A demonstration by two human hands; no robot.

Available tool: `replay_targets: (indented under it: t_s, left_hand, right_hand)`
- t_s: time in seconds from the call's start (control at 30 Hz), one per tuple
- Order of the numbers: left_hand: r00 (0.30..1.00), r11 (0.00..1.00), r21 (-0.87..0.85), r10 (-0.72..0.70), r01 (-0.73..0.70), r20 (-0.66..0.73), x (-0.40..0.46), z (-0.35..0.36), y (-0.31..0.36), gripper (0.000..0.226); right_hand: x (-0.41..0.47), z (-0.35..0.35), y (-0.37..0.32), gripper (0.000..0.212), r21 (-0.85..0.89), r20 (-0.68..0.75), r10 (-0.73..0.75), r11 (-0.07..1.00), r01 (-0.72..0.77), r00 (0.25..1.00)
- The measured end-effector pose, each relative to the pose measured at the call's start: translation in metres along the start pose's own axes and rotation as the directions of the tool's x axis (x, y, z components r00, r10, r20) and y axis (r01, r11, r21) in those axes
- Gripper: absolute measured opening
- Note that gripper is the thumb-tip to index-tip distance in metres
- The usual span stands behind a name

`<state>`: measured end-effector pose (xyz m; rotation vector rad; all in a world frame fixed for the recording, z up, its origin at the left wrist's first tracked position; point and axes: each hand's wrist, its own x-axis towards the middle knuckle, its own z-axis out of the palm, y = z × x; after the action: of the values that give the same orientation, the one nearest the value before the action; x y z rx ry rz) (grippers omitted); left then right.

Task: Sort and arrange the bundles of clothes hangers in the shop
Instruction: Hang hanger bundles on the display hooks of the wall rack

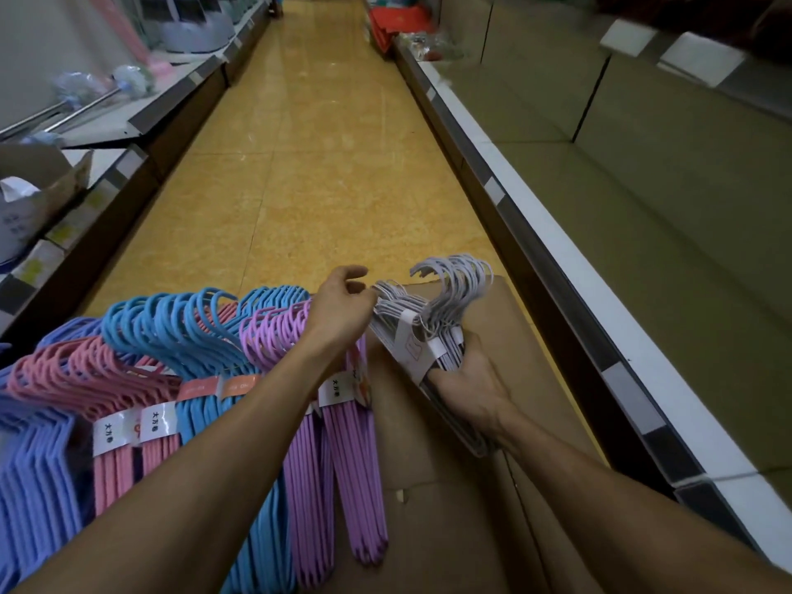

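The right hand (467, 388) is clamped from beneath on a bundle of grey hangers (428, 332), held above the right half of a flattened cardboard box (450, 486), hooks pointing toward its far edge. The left hand (338, 306) has its fingers curled together against the bundle's left side, though whether it truly grips the wires I cannot tell. Along the cardboard's left edge lie banded bundles (paper sleeves around each): purple hangers (343, 456), blue hangers (205, 332), pink hangers (85, 375) and lavender hangers (34, 473).
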<state>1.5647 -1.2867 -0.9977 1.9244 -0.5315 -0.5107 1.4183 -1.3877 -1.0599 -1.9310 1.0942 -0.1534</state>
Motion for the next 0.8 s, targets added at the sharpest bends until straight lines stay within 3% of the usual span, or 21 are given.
replay_targets:
  t_s: [0.07,0.17,0.2,0.37,0.43,0.5,0.6,0.67,0.8]
  left_hand:
    - [0.995,0.995,-0.009,-0.095,0.095,-0.012,0.003,0.002,-0.002,0.043]
    - [0.978,0.979,-0.034,-0.204,0.203,-0.028,0.007,0.007,-0.004,0.026]
    - [0.975,0.975,-0.050,-0.220,0.219,-0.032,0.007,0.008,-0.003,0.029]
    - [0.960,0.956,-0.184,-0.253,0.229,-0.122,0.010,0.013,0.008,0.085]
    - [0.950,0.926,-0.279,-0.295,0.256,-0.106,0.010,0.013,0.010,0.093]
    - [0.950,0.879,-0.391,-0.311,0.273,-0.036,0.006,0.012,0.015,0.074]
    - [0.944,0.688,-0.667,-0.323,0.286,0.072,0.003,0.010,0.027,0.015]
    - [0.941,0.536,-0.794,-0.314,0.287,0.128,-0.001,0.005,0.035,0.009]
    - [0.936,0.402,-0.882,-0.335,0.247,0.109,-0.004,-0.008,0.036,0.019]
  right_hand:
    - [-0.003,-0.013,-0.004,0.067,0.039,0.016,-0.060,0.997,0.059,0.998]
    - [-0.006,-0.031,-0.011,0.063,0.088,0.036,-0.147,0.986,0.143,0.988]
    - [-0.007,-0.037,-0.013,0.063,0.090,0.033,-0.167,0.982,0.164,0.985]
    - [-0.017,-0.061,-0.020,0.068,0.134,0.046,-0.218,0.968,0.210,0.975]
    - [-0.022,-0.069,-0.023,0.059,0.189,0.084,-0.231,0.959,0.212,0.969]
    - [-0.026,-0.074,-0.027,0.058,0.260,0.134,-0.250,0.943,0.210,0.959]
    - [-0.030,-0.076,-0.038,0.065,0.320,0.175,-0.279,0.923,0.213,0.944]
    - [-0.031,-0.076,-0.047,0.063,0.310,0.205,-0.302,0.922,0.231,0.931]
    - [-0.028,-0.072,-0.065,0.042,0.136,0.176,-0.392,0.918,0.372,0.903]
